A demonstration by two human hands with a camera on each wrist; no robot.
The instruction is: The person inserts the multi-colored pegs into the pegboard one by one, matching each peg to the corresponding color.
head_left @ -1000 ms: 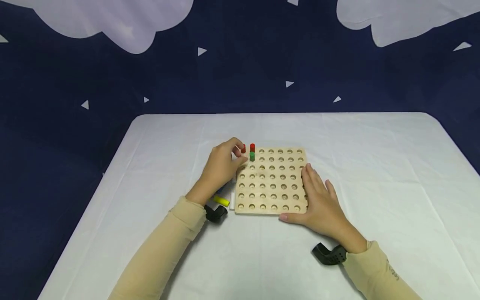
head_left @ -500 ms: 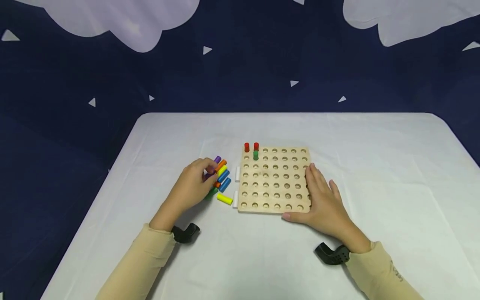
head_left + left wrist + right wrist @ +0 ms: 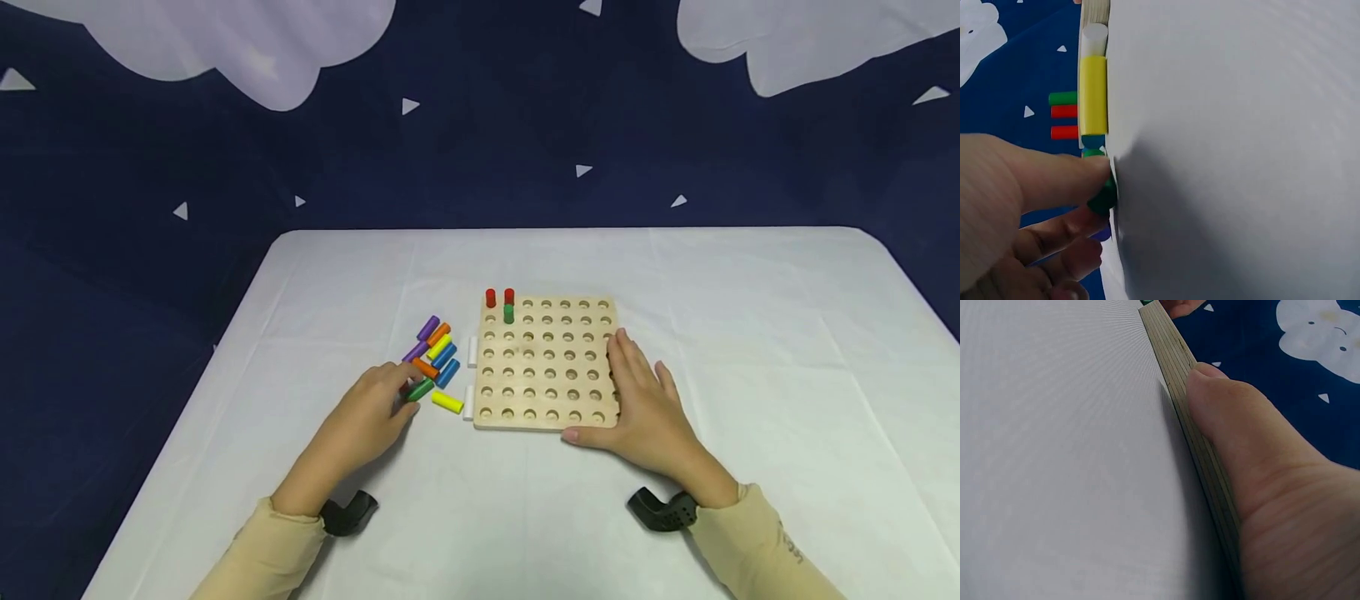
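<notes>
My left hand (image 3: 367,417) is at the near end of a pile of coloured pegs, thumb and fingers on either side of a green peg (image 3: 420,389). In the left wrist view the thumb and a finger pinch the end of that green peg (image 3: 1102,195). My right hand (image 3: 645,417) rests at the near right corner of a wooden pegboard (image 3: 517,422), fingers straight along its right side. Its thumb (image 3: 1210,403) lies against the board's front edge. Two red pegs (image 3: 491,297) and a green peg (image 3: 508,314) stand in holes at the far left corner.
Purple (image 3: 428,327), orange (image 3: 426,367), blue (image 3: 447,373) and yellow pegs (image 3: 447,402) lie left of the board. Two white pegs (image 3: 472,352) lie along its left side. A white cloth (image 3: 750,333) covers the table; a dark blue patterned backdrop (image 3: 480,125) hangs behind.
My left hand has left the board's far left corner, where a second red peg now shows plainly. It moved over the loose pegs, then nearer to the green one. The right hand stayed put.
</notes>
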